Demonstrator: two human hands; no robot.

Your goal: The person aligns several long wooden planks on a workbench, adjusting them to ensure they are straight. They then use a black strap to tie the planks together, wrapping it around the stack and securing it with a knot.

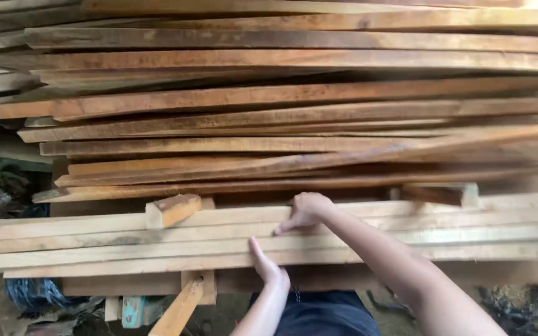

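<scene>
A big stack of long wooden planks (pixel 269 112) fills the view; reddish-brown boards lie at the back, paler planks (pixel 94 242) at the front. My right hand (pixel 306 211) rests on top of the pale front planks, fingers curled over a plank's far edge. My left hand (pixel 268 267) presses flat against the near edge of the lowest pale plank, thumb side up. A short wooden block (pixel 170 210) sits on the pale planks to the left of my right hand.
A second block (pixel 443 193) lies on the planks at the right. A wooden support piece (pixel 182 305) slants down below the stack's front. Dark debris and blue material (pixel 32 292) lie on the ground at lower left.
</scene>
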